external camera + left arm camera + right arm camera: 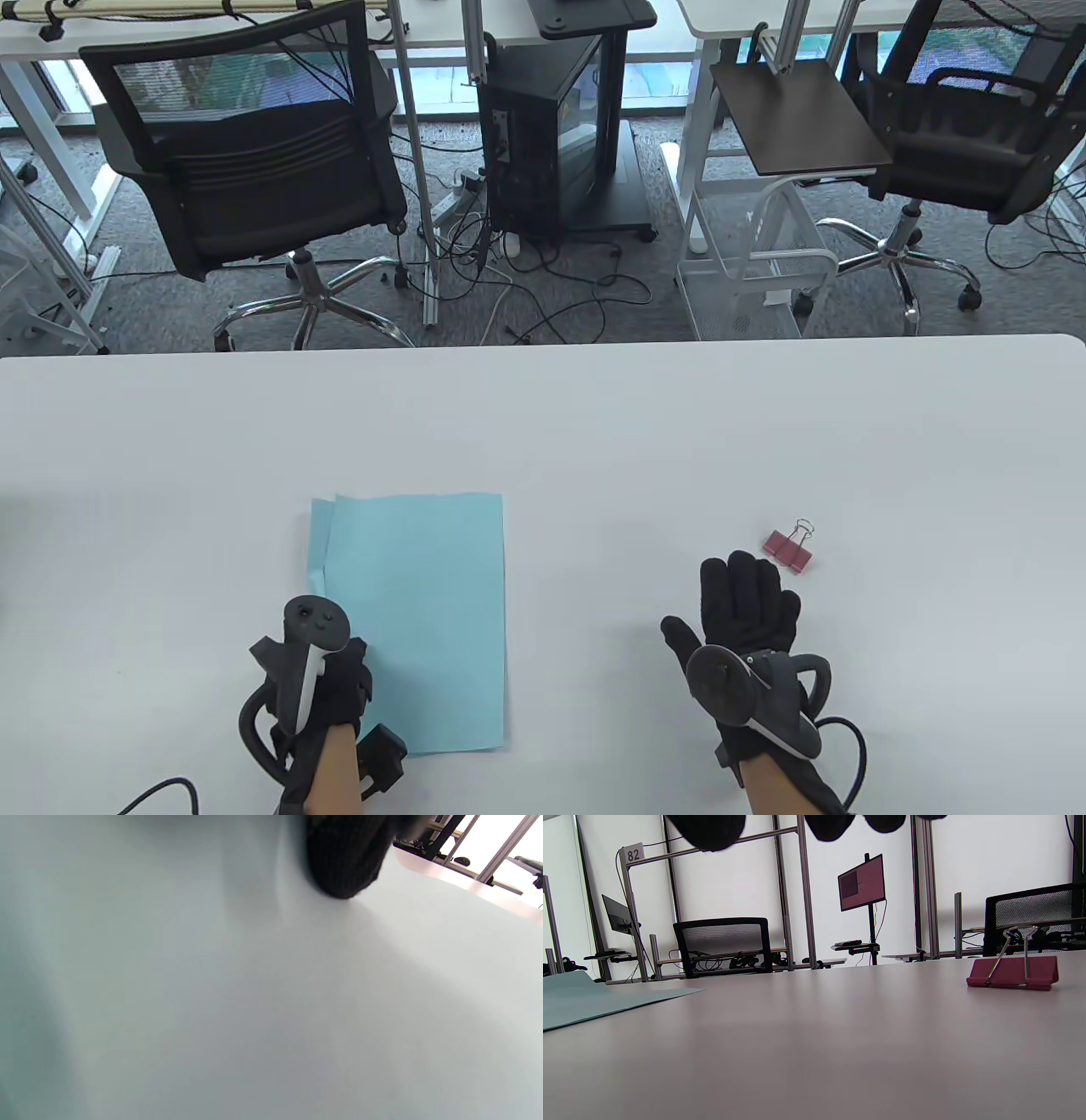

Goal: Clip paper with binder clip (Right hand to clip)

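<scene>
The binder clip lies on the worktop just beyond the right hand – fingers spread, holding nothing. The left hand rests at the paper – its grip cannot be told.

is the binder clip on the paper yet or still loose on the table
Loose. The pink binder clip lies on the bare table, well to the right of the blue paper; the right hand is not touching it.
</scene>
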### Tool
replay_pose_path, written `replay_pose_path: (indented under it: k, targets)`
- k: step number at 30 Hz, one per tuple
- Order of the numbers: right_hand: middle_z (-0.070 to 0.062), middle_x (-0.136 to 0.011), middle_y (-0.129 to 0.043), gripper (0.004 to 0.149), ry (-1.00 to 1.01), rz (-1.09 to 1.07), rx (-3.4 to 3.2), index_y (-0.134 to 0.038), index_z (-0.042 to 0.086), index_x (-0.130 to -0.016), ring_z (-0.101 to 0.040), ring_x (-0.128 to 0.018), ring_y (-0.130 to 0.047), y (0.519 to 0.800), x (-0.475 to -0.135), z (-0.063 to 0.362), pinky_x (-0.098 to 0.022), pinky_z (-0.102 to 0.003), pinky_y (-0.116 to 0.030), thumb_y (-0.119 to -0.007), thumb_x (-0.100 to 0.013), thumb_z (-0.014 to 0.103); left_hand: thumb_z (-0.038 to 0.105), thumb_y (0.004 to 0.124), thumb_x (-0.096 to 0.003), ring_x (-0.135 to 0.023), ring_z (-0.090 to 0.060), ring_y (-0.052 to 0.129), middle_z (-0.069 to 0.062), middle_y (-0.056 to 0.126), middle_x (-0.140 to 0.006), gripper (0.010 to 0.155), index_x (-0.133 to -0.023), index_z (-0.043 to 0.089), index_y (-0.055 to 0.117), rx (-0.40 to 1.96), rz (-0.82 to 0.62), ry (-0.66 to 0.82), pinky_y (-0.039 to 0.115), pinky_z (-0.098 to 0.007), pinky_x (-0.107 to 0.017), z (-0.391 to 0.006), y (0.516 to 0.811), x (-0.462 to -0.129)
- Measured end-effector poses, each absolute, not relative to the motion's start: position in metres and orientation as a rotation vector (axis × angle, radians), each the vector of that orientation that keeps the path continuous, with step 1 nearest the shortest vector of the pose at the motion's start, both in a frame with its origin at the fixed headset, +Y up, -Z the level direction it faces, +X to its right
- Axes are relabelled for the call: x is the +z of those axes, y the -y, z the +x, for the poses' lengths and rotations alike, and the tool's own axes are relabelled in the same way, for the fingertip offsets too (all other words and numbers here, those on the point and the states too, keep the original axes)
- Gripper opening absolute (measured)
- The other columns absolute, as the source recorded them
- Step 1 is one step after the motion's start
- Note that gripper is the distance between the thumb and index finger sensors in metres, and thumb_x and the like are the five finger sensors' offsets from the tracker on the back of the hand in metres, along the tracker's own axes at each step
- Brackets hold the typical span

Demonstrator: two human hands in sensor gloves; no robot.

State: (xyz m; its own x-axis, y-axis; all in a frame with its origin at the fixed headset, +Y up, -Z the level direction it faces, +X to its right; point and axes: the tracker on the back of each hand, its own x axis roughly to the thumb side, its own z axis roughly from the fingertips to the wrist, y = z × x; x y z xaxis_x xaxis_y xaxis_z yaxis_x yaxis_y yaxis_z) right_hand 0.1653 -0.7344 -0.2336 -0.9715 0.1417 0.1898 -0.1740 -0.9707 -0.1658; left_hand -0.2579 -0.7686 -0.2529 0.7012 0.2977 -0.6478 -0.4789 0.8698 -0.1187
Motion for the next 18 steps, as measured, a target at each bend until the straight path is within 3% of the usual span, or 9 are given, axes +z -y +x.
replay_pose_path:
  k: [2, 5, 9, 15, 18]
  targets:
    - [-0.048, -0.11, -0.021, 0.081, 0.265, 0.263, 2.952, -0.029, -0.016, -0.113, -0.073, -0.094, -0.022, 0.735, -0.234, 0.166, -0.059, -0.083, -0.028, -0.055, -0.063, 0.042, 0.038, 0.075, -0.0618, -0.091, -0.042, 0.072, -0.01, 0.062, -0.114, 0.05, -0.106, 0.024, 0.056, 0.497, -0.242, -0.63, 0.064, -0.055, -0.074, -0.257, 0.764, -0.252]
    - [-0.048, -0.11, -0.022, 0.081, 0.253, 0.262, 2.936, -0.029, -0.016, -0.113, -0.073, -0.094, -0.023, 0.735, -0.235, 0.166, -0.059, -0.083, -0.028, -0.055, -0.063, 0.042, 0.035, 0.073, -0.0624, -0.083, -0.023, 0.091, 0.005, 0.084, -0.096, 0.05, -0.106, 0.024, 0.053, 0.551, -0.199, -0.574, 0.08, -0.044, -0.066, -0.254, 0.755, -0.253]
    - [-0.049, -0.11, -0.024, 0.081, 0.247, 0.282, 2.904, -0.03, -0.016, -0.113, -0.074, -0.094, -0.025, 0.733, -0.235, 0.165, -0.059, -0.083, -0.03, -0.056, -0.063, 0.042, 0.034, 0.073, -0.062, -0.075, -0.019, 0.095, 0.005, 0.086, -0.094, 0.053, -0.109, 0.022, 0.052, 0.695, -0.142, -0.438, 0.083, -0.04, -0.063, -0.245, 0.741, -0.252]
    - [-0.052, -0.109, -0.029, 0.087, 0.261, 0.333, 2.688, -0.027, -0.018, -0.113, -0.079, -0.09, -0.035, 0.723, -0.233, 0.163, -0.059, -0.083, -0.039, -0.058, -0.062, 0.046, 0.037, 0.071, -0.0615, -0.078, -0.016, 0.093, 0.009, 0.083, -0.096, 0.052, -0.108, 0.03, 0.05, 0.822, 0.089, -0.025, 0.082, -0.039, -0.065, -0.222, 0.701, -0.245]
    - [-0.054, -0.109, -0.027, 0.097, 0.247, 0.387, 2.497, -0.016, -0.019, -0.112, -0.081, -0.091, -0.035, 0.715, -0.231, 0.163, -0.059, -0.083, -0.041, -0.058, -0.06, 0.052, 0.038, 0.071, -0.0609, -0.08, -0.013, 0.093, 0.013, 0.082, -0.097, 0.052, -0.107, 0.033, 0.05, 0.939, 0.152, 0.152, 0.081, -0.038, -0.067, -0.209, 0.688, -0.239]
